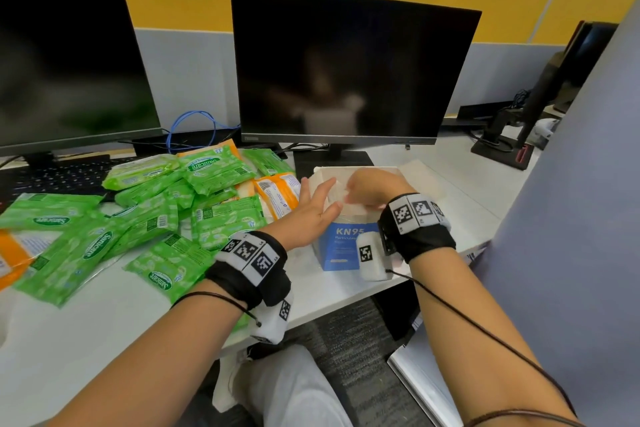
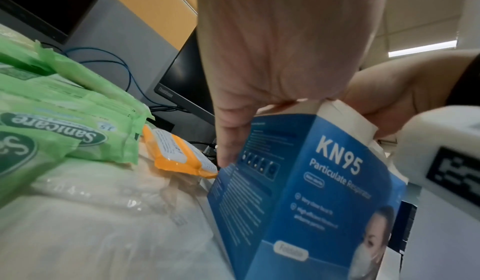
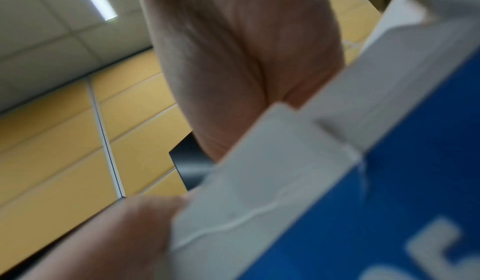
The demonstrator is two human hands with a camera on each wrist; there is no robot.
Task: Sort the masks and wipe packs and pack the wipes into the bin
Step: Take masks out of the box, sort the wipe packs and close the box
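Note:
A blue KN95 mask box (image 1: 341,248) (image 2: 298,192) (image 3: 402,171) stands upright near the desk's front edge, its top open and white masks (image 1: 349,210) showing inside. My left hand (image 1: 313,206) (image 2: 259,58) lies against the box's left side with straight fingers, thumb across the top front. My right hand (image 1: 365,187) (image 3: 246,68) curls over the open top and pinches the white masks. Its fingertips are hidden. Left of the box, green wipe packs (image 1: 214,166) (image 2: 52,136) lie heaped with orange packs (image 1: 277,194) (image 2: 176,152).
Two dark monitors (image 1: 346,62) stand at the back, a keyboard (image 1: 59,177) and a blue cable (image 1: 194,128) behind the heap. Clear-wrapped white masks (image 2: 103,212) lie beside the box. A pale rim (image 1: 360,169) rises behind the box. A grey partition (image 1: 571,218) is at the right.

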